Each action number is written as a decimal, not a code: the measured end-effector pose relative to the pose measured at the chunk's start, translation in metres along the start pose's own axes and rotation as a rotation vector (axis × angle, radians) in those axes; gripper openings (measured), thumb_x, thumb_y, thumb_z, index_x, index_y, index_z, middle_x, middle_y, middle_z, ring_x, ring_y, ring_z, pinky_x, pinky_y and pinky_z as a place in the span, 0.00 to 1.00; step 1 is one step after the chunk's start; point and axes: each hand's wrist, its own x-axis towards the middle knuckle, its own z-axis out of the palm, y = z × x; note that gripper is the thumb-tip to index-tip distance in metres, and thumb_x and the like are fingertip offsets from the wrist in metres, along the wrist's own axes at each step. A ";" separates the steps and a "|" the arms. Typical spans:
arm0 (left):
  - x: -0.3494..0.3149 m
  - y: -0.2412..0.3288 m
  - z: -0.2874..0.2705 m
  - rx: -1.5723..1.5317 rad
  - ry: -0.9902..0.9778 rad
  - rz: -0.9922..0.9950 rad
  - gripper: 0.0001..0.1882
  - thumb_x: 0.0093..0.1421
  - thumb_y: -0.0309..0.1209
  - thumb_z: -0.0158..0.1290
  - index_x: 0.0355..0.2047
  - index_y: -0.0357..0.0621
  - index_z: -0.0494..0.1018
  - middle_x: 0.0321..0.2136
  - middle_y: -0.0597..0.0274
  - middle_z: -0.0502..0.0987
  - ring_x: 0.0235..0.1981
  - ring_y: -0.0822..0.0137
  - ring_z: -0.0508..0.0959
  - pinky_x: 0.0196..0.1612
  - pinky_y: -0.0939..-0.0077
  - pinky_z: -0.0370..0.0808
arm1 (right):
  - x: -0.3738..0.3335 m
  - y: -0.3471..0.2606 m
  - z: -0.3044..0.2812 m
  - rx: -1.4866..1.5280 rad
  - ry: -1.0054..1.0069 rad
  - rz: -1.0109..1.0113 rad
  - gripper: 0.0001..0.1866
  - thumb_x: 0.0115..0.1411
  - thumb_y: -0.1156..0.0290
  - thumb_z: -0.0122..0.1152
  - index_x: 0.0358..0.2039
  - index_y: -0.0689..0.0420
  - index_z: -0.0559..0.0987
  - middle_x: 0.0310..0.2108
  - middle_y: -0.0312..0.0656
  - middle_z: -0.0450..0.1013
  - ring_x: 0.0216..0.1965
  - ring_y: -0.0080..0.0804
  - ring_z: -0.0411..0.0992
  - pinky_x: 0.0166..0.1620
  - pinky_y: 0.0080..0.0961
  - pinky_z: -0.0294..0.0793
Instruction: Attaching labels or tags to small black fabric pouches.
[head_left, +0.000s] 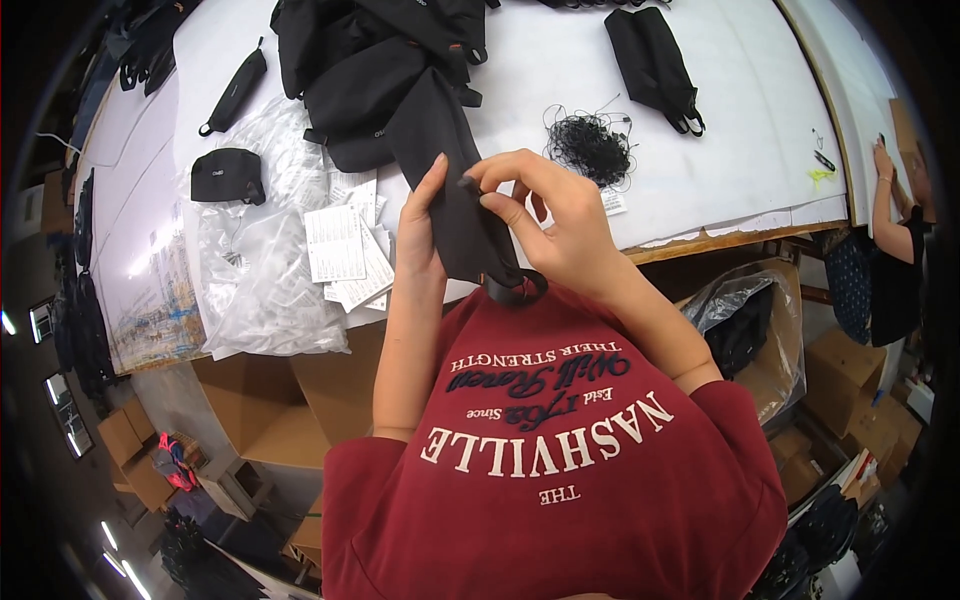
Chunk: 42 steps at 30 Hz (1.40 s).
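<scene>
A long black fabric pouch with a loop at its near end is held up in front of my chest, tilted. My left hand grips its left side, thumb on top. At its right edge my right hand pinches a small dark part between thumb and forefinger; I cannot make out whether it is a tab or a fold. Beyond the pouch lies a pile of black bags. White printed paper cards lie left of my left hand. A tangle of black cords rests beyond my right hand.
Clear plastic bags hang over the near edge of the white table. Black pouches lie at left, and another black pouch at back right. Cardboard boxes stand below. A co-worker's arm shows at far right.
</scene>
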 end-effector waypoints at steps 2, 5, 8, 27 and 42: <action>-0.005 0.000 0.002 -0.063 -0.074 0.004 0.19 0.64 0.43 0.46 0.35 0.37 0.72 0.27 0.53 0.76 0.26 0.64 0.78 0.30 0.73 0.79 | -0.001 -0.002 -0.003 0.034 -0.041 0.017 0.05 0.53 0.78 0.59 0.31 0.60 0.75 0.35 0.37 0.76 0.19 0.27 0.70 0.25 0.21 0.69; -0.002 0.002 -0.004 -0.051 -0.051 0.017 0.19 0.63 0.44 0.48 0.34 0.37 0.72 0.27 0.55 0.76 0.25 0.65 0.78 0.27 0.75 0.78 | -0.004 -0.005 -0.007 0.105 -0.146 0.058 0.05 0.53 0.77 0.59 0.32 0.60 0.75 0.39 0.39 0.76 0.21 0.28 0.70 0.27 0.22 0.70; 0.002 0.005 -0.013 -0.064 -0.009 0.044 0.17 0.63 0.42 0.48 0.33 0.38 0.71 0.28 0.56 0.75 0.26 0.67 0.76 0.28 0.76 0.76 | -0.008 -0.008 -0.009 0.167 -0.270 0.111 0.05 0.54 0.75 0.59 0.31 0.61 0.75 0.42 0.41 0.76 0.22 0.29 0.70 0.28 0.22 0.70; -0.001 -0.010 -0.016 -0.046 -0.169 -0.033 0.17 0.62 0.35 0.51 0.47 0.37 0.70 0.35 0.56 0.78 0.33 0.66 0.80 0.35 0.75 0.80 | 0.017 0.006 -0.005 -0.010 -0.044 0.082 0.04 0.54 0.74 0.59 0.29 0.58 0.74 0.35 0.38 0.72 0.21 0.29 0.70 0.27 0.21 0.68; 0.005 -0.004 -0.019 -0.054 -0.221 0.030 0.20 0.62 0.46 0.49 0.33 0.37 0.69 0.27 0.59 0.70 0.27 0.69 0.69 0.25 0.77 0.69 | -0.016 -0.013 -0.006 0.237 -0.350 0.132 0.03 0.51 0.79 0.58 0.26 0.60 0.73 0.59 0.42 0.62 0.37 0.29 0.70 0.37 0.22 0.69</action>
